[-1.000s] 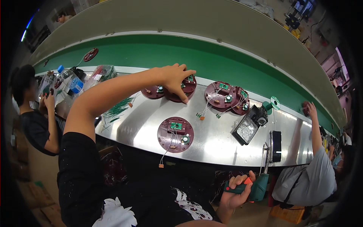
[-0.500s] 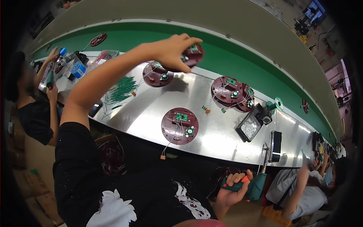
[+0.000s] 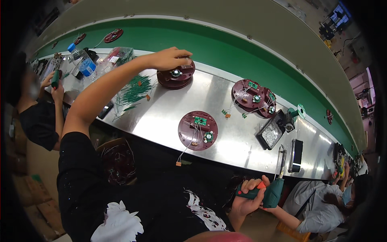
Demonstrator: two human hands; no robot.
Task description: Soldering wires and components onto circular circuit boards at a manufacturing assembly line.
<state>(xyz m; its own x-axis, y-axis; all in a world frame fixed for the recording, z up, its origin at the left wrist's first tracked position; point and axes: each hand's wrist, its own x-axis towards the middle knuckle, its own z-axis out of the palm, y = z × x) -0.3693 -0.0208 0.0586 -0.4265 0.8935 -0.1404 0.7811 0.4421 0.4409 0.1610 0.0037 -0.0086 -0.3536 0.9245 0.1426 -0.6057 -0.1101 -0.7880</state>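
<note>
Left hand (image 3: 169, 58) reaches out, grip closed over the top maroon disc (image 3: 176, 74) of a small stack on the steel bench (image 3: 161, 117), far left. Right hand (image 3: 248, 199) grips a green electric screwdriver (image 3: 266, 192) low, below the bench edge. Looks like the stacking step; next calls for releasing squarely.

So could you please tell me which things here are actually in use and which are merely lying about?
In use:
left hand on stacked maroon discs
right hand holding green electric screwdriver

Lying about:
water bottle
green wire bundle
tray of screws
</note>
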